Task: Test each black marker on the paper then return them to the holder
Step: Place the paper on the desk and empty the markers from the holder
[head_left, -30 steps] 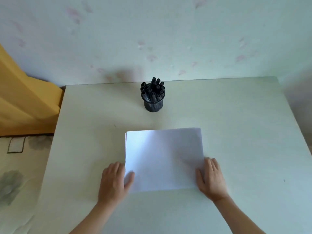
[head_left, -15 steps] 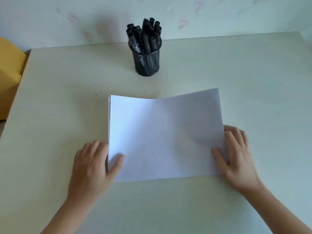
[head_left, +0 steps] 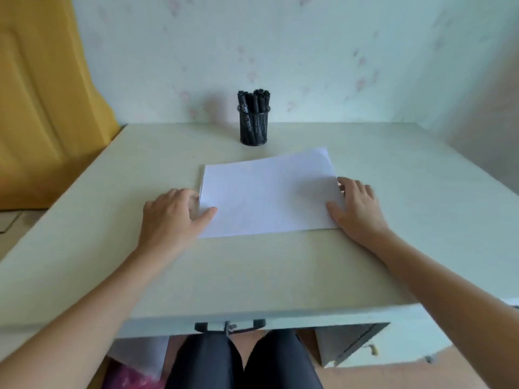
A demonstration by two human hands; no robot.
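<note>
Both hands lie flat with fingers relaxed, the left hand at the left edge of the paper with its thumb on the sheet, the right hand at the right edge, forearms stretched forward over the pale, smooth worktop. Thin white sheets lie with their long axis across, left to right, the far right corner lifted slightly. Behind it stands a round black mesh holder, black markers upright in it, caps up.
</note>
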